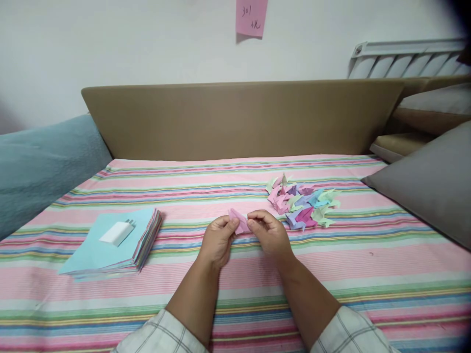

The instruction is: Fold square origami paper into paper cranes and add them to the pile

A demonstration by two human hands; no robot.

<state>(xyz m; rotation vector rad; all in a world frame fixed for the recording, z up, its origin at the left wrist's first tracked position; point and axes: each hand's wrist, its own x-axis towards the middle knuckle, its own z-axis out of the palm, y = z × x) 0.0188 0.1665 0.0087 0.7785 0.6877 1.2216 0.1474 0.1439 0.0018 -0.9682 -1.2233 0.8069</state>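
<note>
White sleeves [162, 336], thin dark check lines; ending seemingly near elbows; forearms [196, 299] bare

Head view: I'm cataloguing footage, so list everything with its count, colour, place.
folded paper: one, pink, between hands
origami pieces: many, overlapping, multicoloured, right of centre
paper stack: one, light-blue top, left
plug adapter: one, white, on stack
striped cloth: one, multicoloured, underneath
backrest: one, brown, behind
cushion or armrest: one, blue, left
cushions: several, mostly grey, right
note: one, pink, wall
wall: one, white, back
radiator: one, white, upper right
sleeves: two, white checked, bottom
left hand: one, on paper
right hand: one, on paper
</note>
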